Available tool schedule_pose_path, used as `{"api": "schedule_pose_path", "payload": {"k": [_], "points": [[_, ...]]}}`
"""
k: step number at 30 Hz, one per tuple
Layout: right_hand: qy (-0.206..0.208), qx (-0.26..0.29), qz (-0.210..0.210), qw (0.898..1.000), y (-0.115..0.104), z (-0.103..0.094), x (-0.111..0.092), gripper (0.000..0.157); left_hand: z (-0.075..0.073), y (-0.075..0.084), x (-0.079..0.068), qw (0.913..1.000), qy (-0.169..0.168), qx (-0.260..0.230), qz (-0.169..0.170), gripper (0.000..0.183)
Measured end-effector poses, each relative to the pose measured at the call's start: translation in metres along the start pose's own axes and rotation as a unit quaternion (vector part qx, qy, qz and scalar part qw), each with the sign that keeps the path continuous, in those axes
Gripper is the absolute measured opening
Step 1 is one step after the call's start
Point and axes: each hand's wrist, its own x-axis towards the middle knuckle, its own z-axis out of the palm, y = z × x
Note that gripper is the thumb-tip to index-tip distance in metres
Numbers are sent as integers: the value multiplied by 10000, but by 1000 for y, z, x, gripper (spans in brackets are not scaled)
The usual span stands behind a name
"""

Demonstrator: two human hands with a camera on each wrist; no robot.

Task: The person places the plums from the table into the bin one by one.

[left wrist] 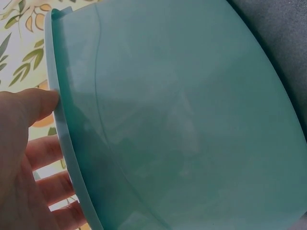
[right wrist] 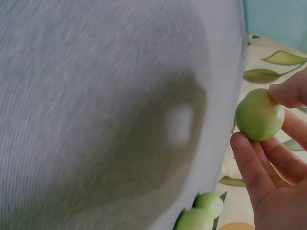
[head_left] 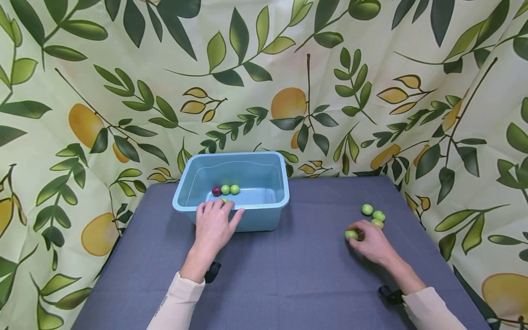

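Currently your right hand [head_left: 371, 240] pinches a glossy green ball [head_left: 351, 234] right of the blue rectangular plastic tub [head_left: 257, 220]; loose-fingered, your left hand [head_left: 213, 225] overhangs its near rim [head_left: 266, 206].

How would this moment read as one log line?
left hand: on near rim of blue bin; right hand: pinching green fruit; table: three more green fruits; inside bin: dark red fruit, other green fruits

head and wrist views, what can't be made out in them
Head: most of one green fruit in the bin, hidden by the left hand and near rim.
Head: the marks on the left sleeve, too small to read.
Left wrist: the bin's inside, hidden by its wall.
Right wrist: the lowest fruit, cut off by the bottom edge.
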Motion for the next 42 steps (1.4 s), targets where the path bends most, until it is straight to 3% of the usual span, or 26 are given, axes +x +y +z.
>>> {"api": "schedule_pose_path", "payload": {"k": [11,22,42], "points": [[-125,652,234,9975,-20,10,5,18,-1,1,0,10000,-34,-11,-14,34],[-115,954,381,9946,-31,21,9,18,-1,1,0,10000,-47,-22,-11,34],[-215,2007,423,9785,-56,27,28,28,-1,1,1,10000,-25,23,5,34]]}}
